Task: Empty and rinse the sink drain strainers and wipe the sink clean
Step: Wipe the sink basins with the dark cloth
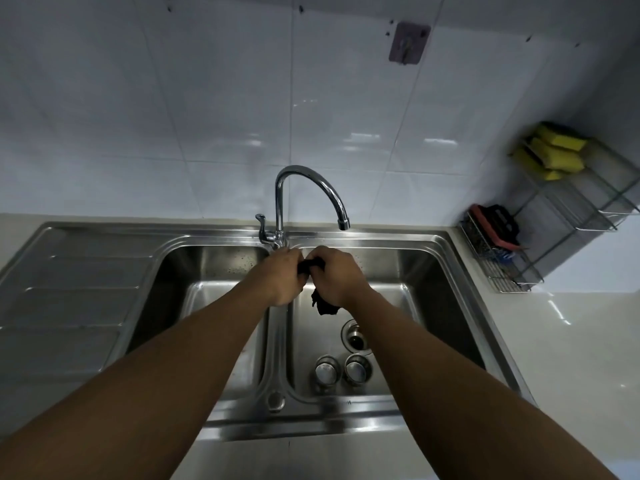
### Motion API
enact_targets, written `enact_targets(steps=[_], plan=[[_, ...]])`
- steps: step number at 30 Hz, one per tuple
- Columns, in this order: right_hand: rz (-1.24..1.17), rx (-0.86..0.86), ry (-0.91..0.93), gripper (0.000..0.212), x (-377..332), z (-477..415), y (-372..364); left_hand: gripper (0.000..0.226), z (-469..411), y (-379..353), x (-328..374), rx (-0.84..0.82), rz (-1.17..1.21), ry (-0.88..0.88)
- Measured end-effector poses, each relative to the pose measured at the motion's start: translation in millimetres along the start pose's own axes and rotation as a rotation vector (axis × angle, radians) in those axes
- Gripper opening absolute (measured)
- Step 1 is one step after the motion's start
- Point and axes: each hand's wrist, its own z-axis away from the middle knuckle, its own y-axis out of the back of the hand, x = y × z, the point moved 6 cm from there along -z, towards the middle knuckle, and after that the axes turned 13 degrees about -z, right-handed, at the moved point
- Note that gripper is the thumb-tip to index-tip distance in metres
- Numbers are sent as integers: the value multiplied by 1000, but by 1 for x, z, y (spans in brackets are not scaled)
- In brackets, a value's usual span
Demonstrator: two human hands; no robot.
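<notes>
Over the divider of the double steel sink [446,271], my left hand [282,277] and my right hand [334,275] both grip a dark cloth [323,304]. The cloth is bunched between my fists, and its loose end hangs below my right hand. Two metal drain strainers [325,370] [356,367] sit side by side on the floor of the right basin. Just behind them is the open drain hole [356,337]. The faucet [308,192] arches above my hands, its spout over the right basin; no water is visible.
A ribbed drainboard [69,299] lies left of the basins. At the right, a wire rack [502,261] holds a red-and-black item, and a higher wire shelf [581,199] carries yellow sponges [554,155]. White countertop [571,341] runs along the right. A hook [408,43] hangs on the tiled wall.
</notes>
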Motion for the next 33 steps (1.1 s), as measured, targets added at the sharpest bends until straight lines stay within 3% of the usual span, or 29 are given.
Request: enact_targets(steps=[13,18,23,26,29,33], plan=[[-173,-70,-119,16,37,7,8,13,-6,-18,9,78,97,41],[-60,-103,-42,38,44,14,6,7,-4,-16,14,116,146,-15],[-92,-45,-104,22,56,16,8,12,-3,-10,22,148,175,-61],[-314,25,-301,21,71,20,13,15,-3,-8,30,166,216,-74],[-713,107,-534,22,91,35,18,12,-4,-11,49,170,286,-104],[-1095,216,-672,27,110,57,32,7,-8,-27,84,160,295,-146]])
